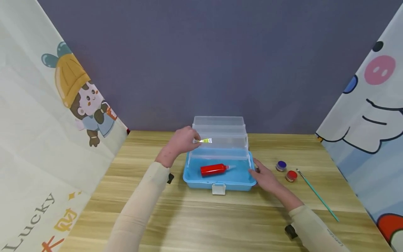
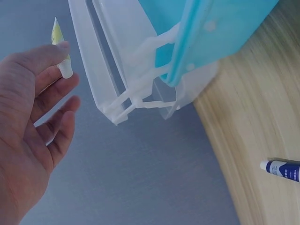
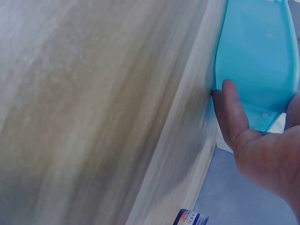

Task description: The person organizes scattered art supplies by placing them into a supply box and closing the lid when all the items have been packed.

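My left hand (image 1: 185,140) pinches a small paint tube (image 1: 206,140) with a yellow label between thumb and fingers. In the left wrist view, the tube (image 2: 58,35) points up from the fingertips, beside the clear trays. Below the hand stands a blue storage box (image 1: 192,183), with its clear tiered trays (image 1: 218,120) raised at the back. A red bottle (image 1: 212,170) with a pale nozzle lies in the box's bottom. My right hand (image 1: 266,176) holds the box's right side, thumb at the rim. Its fingers (image 3: 234,110) lie along the outer wall.
Right of the box stand a purple-lidded jar (image 1: 281,166) and a red-lidded jar (image 1: 291,176). Beyond them a green-handled paintbrush (image 1: 321,199) lies slanted. A white-and-blue tube (image 2: 283,169) lies on the wooden table (image 1: 201,224). A dark wall (image 1: 220,63) rises behind.
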`<state>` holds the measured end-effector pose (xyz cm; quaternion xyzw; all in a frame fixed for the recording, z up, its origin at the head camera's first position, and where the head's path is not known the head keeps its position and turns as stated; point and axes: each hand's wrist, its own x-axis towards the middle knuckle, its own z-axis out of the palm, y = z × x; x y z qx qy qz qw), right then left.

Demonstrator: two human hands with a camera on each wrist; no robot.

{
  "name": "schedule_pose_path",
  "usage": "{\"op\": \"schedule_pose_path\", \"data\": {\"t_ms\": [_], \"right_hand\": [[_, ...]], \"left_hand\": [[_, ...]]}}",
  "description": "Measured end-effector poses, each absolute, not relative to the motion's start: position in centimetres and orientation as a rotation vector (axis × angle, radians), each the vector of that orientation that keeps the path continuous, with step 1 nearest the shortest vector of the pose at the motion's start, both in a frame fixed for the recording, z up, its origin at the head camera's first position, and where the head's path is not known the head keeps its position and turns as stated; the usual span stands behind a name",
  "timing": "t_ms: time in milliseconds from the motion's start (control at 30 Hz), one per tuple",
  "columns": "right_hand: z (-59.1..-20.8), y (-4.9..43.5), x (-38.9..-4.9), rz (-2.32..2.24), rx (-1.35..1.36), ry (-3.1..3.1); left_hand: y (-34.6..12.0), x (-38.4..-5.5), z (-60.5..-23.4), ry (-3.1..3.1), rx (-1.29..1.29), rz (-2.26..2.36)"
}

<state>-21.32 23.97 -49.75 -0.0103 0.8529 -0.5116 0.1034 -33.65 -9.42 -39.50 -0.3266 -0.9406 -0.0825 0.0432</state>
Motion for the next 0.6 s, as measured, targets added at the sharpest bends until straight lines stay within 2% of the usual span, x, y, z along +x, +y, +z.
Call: {"op": "schedule_pose_path", "data": {"t_ms": [600], "right_hand": [[-49.7,23.9,-21.3,-1.524,-0.041,2.510]], "left_hand": [[-11.1,-33.4,-39.4,-2.877,-0.980,-0.279]]}}
